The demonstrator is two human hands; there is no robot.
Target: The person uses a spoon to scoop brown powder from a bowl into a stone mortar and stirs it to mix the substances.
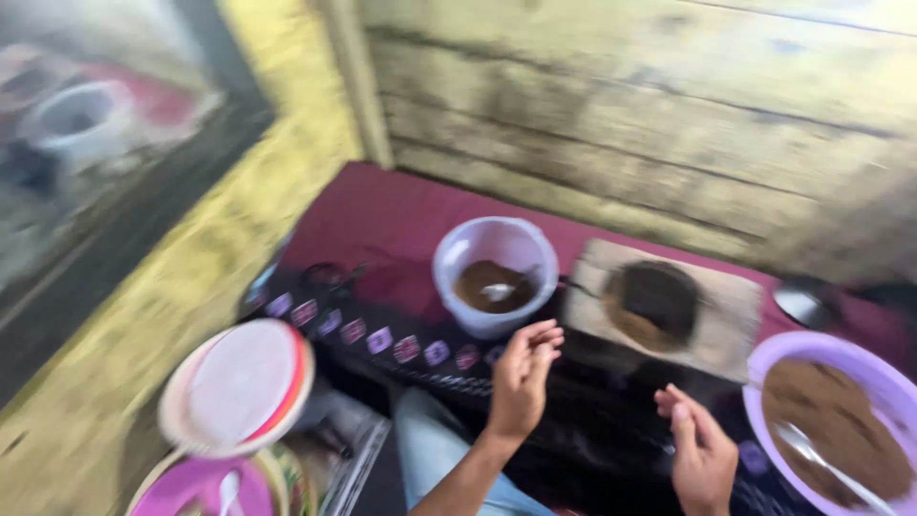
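1. Plank wall (650, 105) behind, yellow wall (191, 315) at left; whole view blurred.
2. Maroon cloth (382, 215) on the floor, dark patterned mat (382, 339) over it.
3. Purple basin (884, 373) far right, brown mix and spoon inside.
4. Wooden board (735, 325) with dark round lump, centre right.
5. Lidded bowl (239, 382) at lower left.
6. Pale tub (497, 250) with brown stuff, just beyond left hand.
7. Left hand (523, 377): grip released, fingers loosely curled, holding nothing.
8. Right hand (702, 454): grip released, empty, near basin.
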